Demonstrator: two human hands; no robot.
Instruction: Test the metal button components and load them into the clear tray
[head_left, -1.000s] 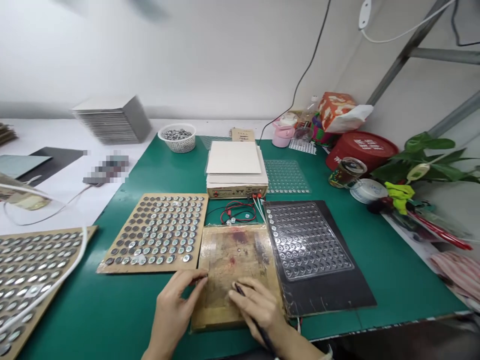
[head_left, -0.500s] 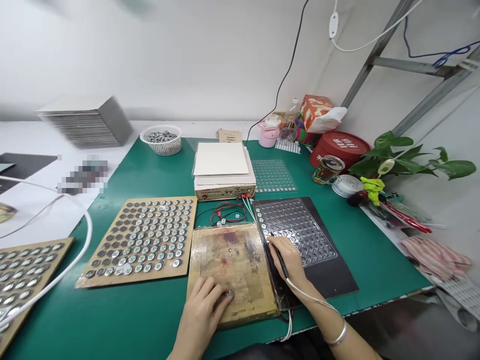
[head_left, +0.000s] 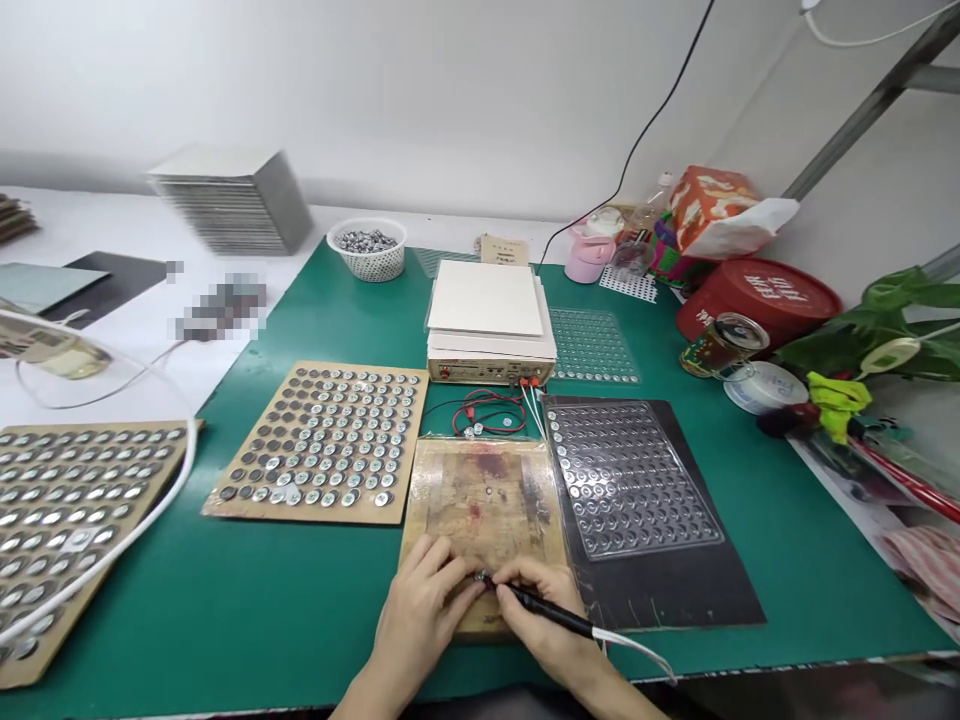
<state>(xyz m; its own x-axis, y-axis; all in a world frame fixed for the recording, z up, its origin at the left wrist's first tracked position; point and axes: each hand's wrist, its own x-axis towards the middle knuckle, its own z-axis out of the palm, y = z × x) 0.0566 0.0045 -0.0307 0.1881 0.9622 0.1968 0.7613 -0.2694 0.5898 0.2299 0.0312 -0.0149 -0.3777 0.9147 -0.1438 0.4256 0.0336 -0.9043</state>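
Note:
Both my hands rest on the near edge of a stained wooden work board (head_left: 487,495) in front of me. My left hand (head_left: 420,625) pinches a small round metal part (head_left: 480,577) against the board. My right hand (head_left: 544,620) grips a black pen-like probe (head_left: 551,612) with a white cable, its tip touching that part. A cardboard tray of round metal parts (head_left: 322,445) lies to the left of the board. A clear blister tray (head_left: 626,475) on a black sheet lies to the right.
A beige test box (head_left: 491,365) with white sheets on top and red and black leads (head_left: 484,412) stands behind the board. Further off are a white basket of parts (head_left: 371,247), a stack of grey boards (head_left: 232,200), a second cardboard tray (head_left: 75,510), a red tin (head_left: 757,300), and a plant (head_left: 892,330).
My right hand has come back from the blister tray to the board's near edge, and the probe tip now meets the part under my left fingers. The view has shifted.

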